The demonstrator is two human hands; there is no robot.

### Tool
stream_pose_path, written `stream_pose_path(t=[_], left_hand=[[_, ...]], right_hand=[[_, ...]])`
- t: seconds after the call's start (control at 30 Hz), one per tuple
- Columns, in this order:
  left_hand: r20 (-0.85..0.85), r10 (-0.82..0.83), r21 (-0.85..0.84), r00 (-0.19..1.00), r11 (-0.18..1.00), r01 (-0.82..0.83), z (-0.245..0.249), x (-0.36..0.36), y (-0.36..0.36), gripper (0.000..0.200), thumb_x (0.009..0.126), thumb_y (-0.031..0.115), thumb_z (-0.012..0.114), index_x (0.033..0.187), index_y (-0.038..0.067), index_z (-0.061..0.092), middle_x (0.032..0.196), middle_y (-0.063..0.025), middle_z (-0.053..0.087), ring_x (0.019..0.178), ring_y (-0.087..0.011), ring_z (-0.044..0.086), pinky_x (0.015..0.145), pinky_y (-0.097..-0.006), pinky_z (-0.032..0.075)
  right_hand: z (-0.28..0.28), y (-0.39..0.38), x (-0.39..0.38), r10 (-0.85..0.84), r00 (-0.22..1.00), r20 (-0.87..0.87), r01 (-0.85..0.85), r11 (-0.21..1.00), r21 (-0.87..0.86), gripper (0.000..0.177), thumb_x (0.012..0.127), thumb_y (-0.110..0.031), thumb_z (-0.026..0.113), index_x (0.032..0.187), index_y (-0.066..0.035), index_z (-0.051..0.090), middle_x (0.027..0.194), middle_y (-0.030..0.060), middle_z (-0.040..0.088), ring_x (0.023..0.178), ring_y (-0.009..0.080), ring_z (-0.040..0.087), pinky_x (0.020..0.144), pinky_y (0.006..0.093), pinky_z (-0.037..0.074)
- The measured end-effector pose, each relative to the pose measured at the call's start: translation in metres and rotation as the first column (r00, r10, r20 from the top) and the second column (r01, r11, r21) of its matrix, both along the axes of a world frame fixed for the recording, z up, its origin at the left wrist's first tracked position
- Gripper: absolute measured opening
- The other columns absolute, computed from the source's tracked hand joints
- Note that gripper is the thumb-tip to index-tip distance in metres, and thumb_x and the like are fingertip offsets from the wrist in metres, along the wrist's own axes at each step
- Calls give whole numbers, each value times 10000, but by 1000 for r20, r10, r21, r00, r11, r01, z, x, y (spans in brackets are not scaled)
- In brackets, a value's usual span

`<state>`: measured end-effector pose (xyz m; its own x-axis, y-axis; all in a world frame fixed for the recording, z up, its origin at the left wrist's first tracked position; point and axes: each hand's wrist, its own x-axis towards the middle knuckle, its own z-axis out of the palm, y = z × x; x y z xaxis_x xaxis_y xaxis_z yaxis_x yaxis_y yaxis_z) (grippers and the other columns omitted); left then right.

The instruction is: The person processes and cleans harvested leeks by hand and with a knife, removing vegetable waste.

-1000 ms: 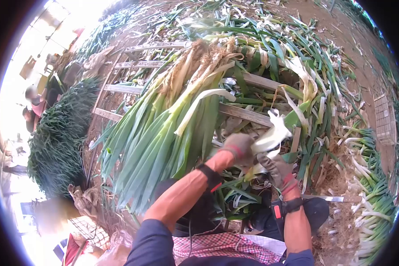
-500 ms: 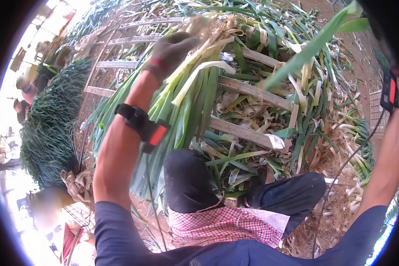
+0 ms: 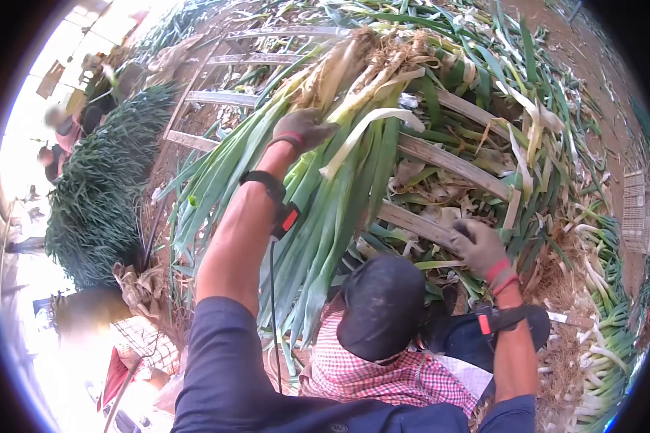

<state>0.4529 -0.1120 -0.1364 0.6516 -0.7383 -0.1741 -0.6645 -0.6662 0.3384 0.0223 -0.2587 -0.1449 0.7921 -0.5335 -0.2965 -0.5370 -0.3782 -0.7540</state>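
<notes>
A bundle of long green onions [image 3: 332, 216] lies slanting across a wooden slatted frame [image 3: 455, 159], roots at the far end and leaves hanging toward my lap. My left hand [image 3: 305, 131], in a grey glove, is closed around stalks of this bundle below the dirty roots. My right hand [image 3: 480, 249], gloved too, is over the near slat with its fingers curled in. A dark patch shows at those fingers; whether it is a held object I cannot make out. One pale, peeled-back leaf [image 3: 372, 130] bends over the bundle.
Leaf scraps [image 3: 440, 191] lie between and beyond the slats. Trimmed green onions [image 3: 603, 361] form a row at right, near a plastic crate [image 3: 635, 209]. A large green onion heap [image 3: 108, 195] stands at left, with people behind it. Thin cables hang from my wrists.
My right hand has come in from the far right edge to the near slat. A green leaf in the air at upper right is gone. My left hand is lower on the bundle.
</notes>
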Motion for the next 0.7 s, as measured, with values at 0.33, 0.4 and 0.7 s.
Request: stream_pose_path(t=[0.33,0.4,0.7], left_hand=[[-109,-51,137,993,988,66,-2,-5,-24,852,786,683,738,1255,-25,679,1115,-224,732,1058,-362,690,941,-424,495],[-121,-21,91,992,995,33,-1,-11,-25,792,777,650,753,1191,-22,696,1088,-231,730,1051,-377,689,945,-427,500],[-354,-100,-3,930,994,106,-2,-60,-24,568,682,514,833,988,39,774,825,-177,742,771,-332,722,761,-409,556]], right_hand=[[-19,13,133,50,998,-46,-51,999,-14,528,924,-455,689,1167,13,667,1057,207,731,970,333,708,857,391,535],[-19,10,163,31,997,-75,-22,992,122,551,924,-469,699,1178,20,666,1089,196,737,991,311,709,873,386,532],[-67,19,172,-219,915,340,-66,749,659,351,945,-132,708,1248,40,662,1179,121,707,1092,176,662,1000,294,501]])
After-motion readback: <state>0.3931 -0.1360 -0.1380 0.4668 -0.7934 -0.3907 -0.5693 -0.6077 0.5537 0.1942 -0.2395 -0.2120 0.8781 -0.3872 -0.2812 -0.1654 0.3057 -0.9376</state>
